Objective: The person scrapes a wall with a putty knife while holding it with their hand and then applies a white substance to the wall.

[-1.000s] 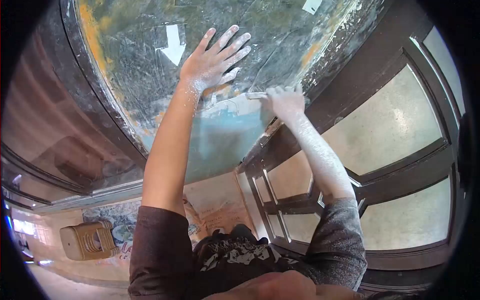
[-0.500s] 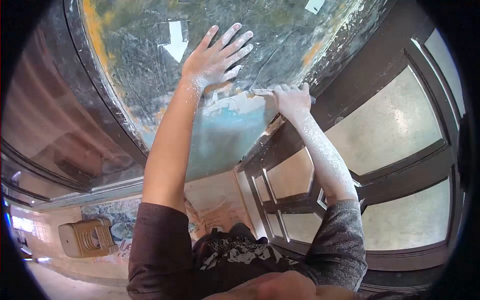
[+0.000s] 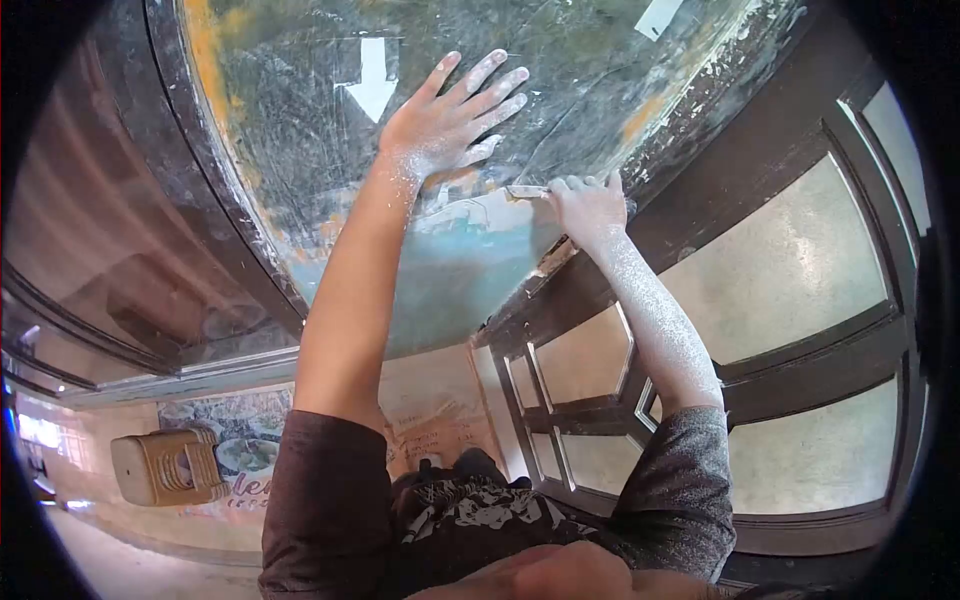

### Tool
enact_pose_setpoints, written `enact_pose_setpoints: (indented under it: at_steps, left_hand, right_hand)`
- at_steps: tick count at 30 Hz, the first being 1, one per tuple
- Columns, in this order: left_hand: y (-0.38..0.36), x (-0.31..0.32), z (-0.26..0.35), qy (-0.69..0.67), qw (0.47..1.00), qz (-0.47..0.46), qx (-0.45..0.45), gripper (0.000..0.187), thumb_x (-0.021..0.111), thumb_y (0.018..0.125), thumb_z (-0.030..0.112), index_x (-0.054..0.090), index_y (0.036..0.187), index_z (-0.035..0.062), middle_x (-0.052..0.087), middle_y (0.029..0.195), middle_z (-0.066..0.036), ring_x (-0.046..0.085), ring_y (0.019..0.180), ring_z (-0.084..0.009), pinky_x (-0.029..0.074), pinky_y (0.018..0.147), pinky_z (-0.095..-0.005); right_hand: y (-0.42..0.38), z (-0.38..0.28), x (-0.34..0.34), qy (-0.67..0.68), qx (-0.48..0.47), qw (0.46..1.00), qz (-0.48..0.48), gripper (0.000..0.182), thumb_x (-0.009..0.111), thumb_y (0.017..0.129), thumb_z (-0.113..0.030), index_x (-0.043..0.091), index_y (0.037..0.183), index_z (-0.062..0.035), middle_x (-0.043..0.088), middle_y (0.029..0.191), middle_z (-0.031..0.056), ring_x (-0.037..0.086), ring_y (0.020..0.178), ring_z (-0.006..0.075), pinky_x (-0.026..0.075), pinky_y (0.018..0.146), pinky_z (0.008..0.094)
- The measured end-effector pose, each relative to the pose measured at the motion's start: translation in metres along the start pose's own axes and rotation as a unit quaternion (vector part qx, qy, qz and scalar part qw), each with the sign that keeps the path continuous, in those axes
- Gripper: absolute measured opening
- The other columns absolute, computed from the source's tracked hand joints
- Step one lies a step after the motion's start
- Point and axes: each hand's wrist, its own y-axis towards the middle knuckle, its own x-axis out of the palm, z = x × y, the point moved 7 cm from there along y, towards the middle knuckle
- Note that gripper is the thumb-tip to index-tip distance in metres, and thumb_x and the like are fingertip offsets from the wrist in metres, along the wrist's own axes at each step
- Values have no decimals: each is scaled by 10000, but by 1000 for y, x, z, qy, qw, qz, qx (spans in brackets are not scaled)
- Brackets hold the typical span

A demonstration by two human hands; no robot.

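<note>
White dust coats my left hand (image 3: 450, 118), which lies flat with fingers spread on the dark, worn surface (image 3: 300, 120), just right of a white arrow mark (image 3: 373, 82). My right hand (image 3: 588, 208) is closed around a thin scraper (image 3: 526, 192), whose blade points left at the torn edge between the dark layer and the light blue layer (image 3: 455, 240). The scraper's handle is mostly hidden in the fingers. Dust also covers my right forearm.
A dark-framed panelled door (image 3: 800, 260) stands along the right. Glossy brown panels (image 3: 120, 220) run down the left. At the lower left are stacked beige plastic stools (image 3: 165, 468) beside a printed picture (image 3: 245, 450). A second white mark (image 3: 658, 18) shows at the top.
The view has shifted slightly, so the surface and both hands appear a little further right. My left hand remains flat, and my right hand still holds the scraper at the torn edge.
</note>
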Motion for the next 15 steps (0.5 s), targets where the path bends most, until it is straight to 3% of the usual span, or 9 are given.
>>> enact_pose_setpoints:
  at_steps: [3,7,9,13,15]
  left_hand:
    - [0,-4,-1,9,1000,-24,2,645,452,983,628,296,1576,427,170,1685,152,161,1557,-162,61,1271,-520]
    - [0,2,0,8,1000,3,-3,646,462,987,618,293,1579,422,159,1686,156,156,1557,-153,91,1270,-519]
    - [1,0,0,-12,1000,-5,-2,640,451,993,619,287,1581,425,156,1686,158,155,1557,-152,82,1271,-519]
    - [2,-2,-2,-1,1000,-30,0,633,433,999,624,284,1582,425,159,1685,158,161,1555,-156,79,1273,-510]
    - [1,2,0,0,999,-32,0,637,440,998,621,282,1582,424,160,1685,157,166,1554,-157,84,1273,-507]
  right_hand:
    - [-3,5,2,22,-1,999,31,163,512,990,-281,639,1032,-186,715,972,-2,705,973,206,403,923,513]
    - [4,3,-10,-7,-18,1000,-23,159,488,1002,-255,630,1034,-192,719,977,7,704,993,212,389,943,519]
    - [5,-9,-1,-2,-18,1000,-8,163,492,1009,-277,625,1054,-194,722,1007,18,704,1007,215,384,957,532]
    - [3,-9,4,-3,-17,997,-73,215,471,1028,-307,612,1140,-190,719,1048,29,703,1012,222,375,974,548]
    - [5,-5,-4,5,-24,999,-38,215,494,1023,-316,609,1140,-178,718,1028,26,704,1001,214,380,961,547]
